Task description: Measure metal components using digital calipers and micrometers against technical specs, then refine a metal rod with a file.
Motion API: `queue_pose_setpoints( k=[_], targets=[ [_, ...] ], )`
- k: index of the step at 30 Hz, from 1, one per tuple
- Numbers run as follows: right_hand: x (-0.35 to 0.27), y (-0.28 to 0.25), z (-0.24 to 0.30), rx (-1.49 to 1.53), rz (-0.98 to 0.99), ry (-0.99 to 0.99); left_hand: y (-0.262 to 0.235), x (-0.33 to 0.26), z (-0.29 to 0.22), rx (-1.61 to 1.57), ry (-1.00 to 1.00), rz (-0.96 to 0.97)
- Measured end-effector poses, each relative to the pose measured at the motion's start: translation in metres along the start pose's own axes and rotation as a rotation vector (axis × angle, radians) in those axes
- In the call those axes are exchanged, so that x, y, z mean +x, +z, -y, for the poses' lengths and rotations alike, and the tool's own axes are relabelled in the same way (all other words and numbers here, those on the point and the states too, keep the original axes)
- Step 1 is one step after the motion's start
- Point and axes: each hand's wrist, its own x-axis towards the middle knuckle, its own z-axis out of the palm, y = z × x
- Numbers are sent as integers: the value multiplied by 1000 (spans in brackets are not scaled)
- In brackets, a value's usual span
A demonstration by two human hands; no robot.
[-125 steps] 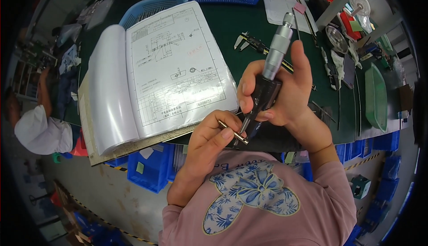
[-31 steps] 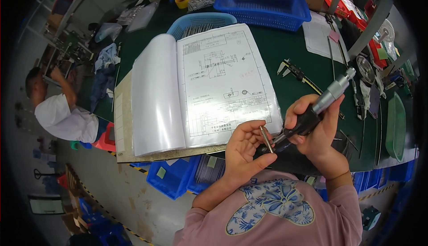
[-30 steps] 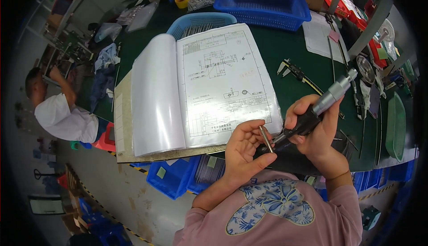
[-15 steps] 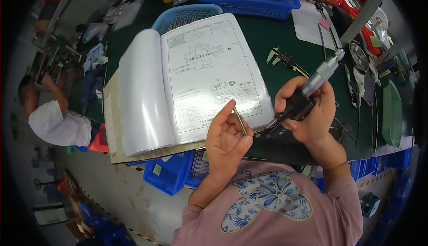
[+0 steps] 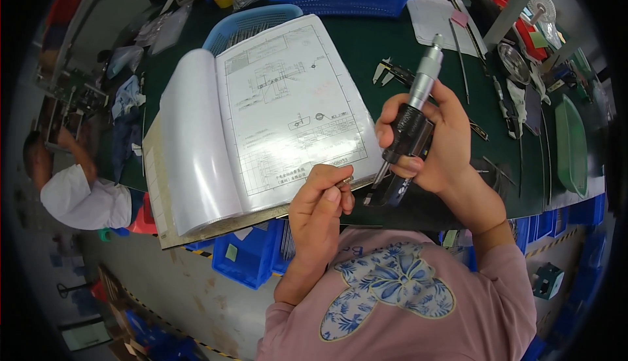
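On the worktop (image 5: 356, 50), the open binder (image 5: 301, 145) lies ahead and left of my right grip (image 5: 446, 140), which holds the micrometer (image 5: 411, 124). My left grip (image 5: 317, 216), just left of that tool, holds the small part (image 5: 345, 181) before the binder's near right corner. Behind the binder I see the basket (image 5: 217, 36); the large bin (image 5: 340, 1) stands farther back, to its right. The caliper (image 5: 390, 72) lies partly behind my right grip. The tray (image 5: 571, 148) lies far right; the lower bin (image 5: 243, 257) sits below the worktop's front edge.
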Motion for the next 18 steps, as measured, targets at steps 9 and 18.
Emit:
queue_pose_setpoints(
  k=[9, 18],
  targets=[
    [0, 1, -1, -39, -22, 120, 5, -2, 1, 30, -27, 150],
    [-1, -2, -2, 54, 120, 228, 2, -4, 5, 12, -61, 281]
  ],
)
